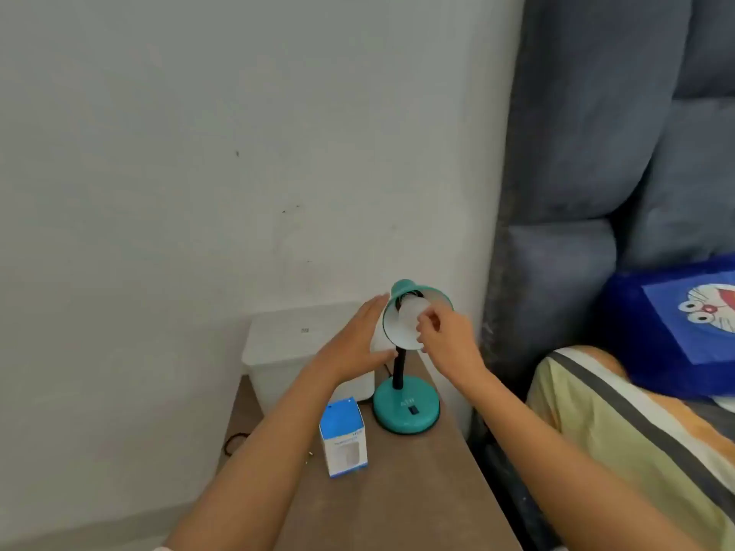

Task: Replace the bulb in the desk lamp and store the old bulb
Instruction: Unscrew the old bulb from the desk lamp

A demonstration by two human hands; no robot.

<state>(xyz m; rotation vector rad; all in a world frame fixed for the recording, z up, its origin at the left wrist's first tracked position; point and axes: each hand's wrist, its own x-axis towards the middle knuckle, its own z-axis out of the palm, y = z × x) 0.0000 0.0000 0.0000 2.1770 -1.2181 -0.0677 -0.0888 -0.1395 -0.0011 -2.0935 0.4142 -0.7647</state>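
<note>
Brown bedside table [397, 491] by white wall | bulb box [344, 441] upright, front | left hand [354, 344] spread, steadying lamp shade [397, 332] | bulb [411, 314] inside shade, right hand [445, 338] fingertips pinching it | likely light, fragile; grip the widest part

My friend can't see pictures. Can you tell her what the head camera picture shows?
A person's right hand grips the white bulb inside a teal desk lamp, while the left hand steadies the shade. The lamp stands on a brown bedside table beside a blue and white bulb box.
</note>
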